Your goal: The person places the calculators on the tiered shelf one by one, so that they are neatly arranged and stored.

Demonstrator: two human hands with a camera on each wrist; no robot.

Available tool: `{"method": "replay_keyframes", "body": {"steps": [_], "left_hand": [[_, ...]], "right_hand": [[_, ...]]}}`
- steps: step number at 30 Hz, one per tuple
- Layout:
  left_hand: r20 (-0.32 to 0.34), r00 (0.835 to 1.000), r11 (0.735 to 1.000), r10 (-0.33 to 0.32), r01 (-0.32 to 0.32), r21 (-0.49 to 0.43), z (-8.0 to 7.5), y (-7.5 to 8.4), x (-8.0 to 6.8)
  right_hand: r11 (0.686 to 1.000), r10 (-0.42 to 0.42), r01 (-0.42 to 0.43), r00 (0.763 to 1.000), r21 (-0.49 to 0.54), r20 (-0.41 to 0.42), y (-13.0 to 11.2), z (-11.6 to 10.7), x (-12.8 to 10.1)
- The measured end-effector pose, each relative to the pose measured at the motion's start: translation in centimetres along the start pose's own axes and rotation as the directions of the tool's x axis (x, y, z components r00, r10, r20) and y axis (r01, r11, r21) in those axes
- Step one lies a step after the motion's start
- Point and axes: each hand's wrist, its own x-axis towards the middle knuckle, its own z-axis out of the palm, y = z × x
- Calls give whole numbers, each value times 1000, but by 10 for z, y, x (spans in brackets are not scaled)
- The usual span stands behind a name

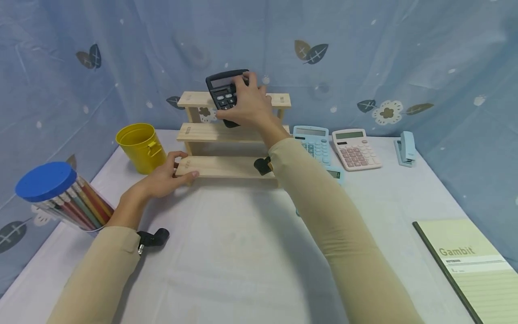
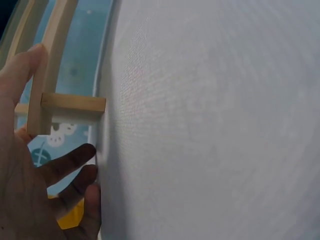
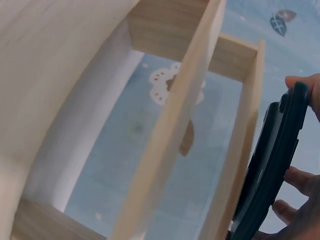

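One black calculator [image 1: 224,93] stands tilted at the top tier of a three-step wooden shelf [image 1: 226,133], gripped by the right hand [image 1: 247,104], whose fingers [image 1: 252,80] curl over its upper edge and right side. Seen from the right wrist, the calculator is edge-on just beside the top board, a closeness the head view hides. The left hand [image 1: 167,177] holds the left end of the lowest step, thumb on top and fingers curled around the board's end. A white cloth covers the desk [image 1: 243,252]; a blue leaf-printed sheet [image 1: 404,54] hangs behind. A yellow cup [image 1: 140,146] stands left of the shelf; a blue calculator [image 1: 313,141] and a pink calculator [image 1: 356,149] lie to its right.
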Motion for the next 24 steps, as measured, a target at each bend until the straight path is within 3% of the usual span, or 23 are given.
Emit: {"method": "replay_keyframes", "body": {"steps": [9,14,18,20,24], "left_hand": [[-1,1000,1000,-9,9,5,-1,3,0],[4,1000,1000,-17,17,0,0,1,1],[16,999,999,-40,40,-7,2,-1,1],[17,999,999,-47,47,-7,2,-2,1],[10,999,999,-42,42,-9,2,-2,1]], "right_hand": [[999,34,-32,998,24,-61,0,8,6],[999,-41,41,998,16,54,6,-1,7],[991,-133,133,976,8,173,13,-6,8],[988,-155,151,971,32,183,16,-4,8],[984,-159,148,981,98,107,18,4,9]]}}
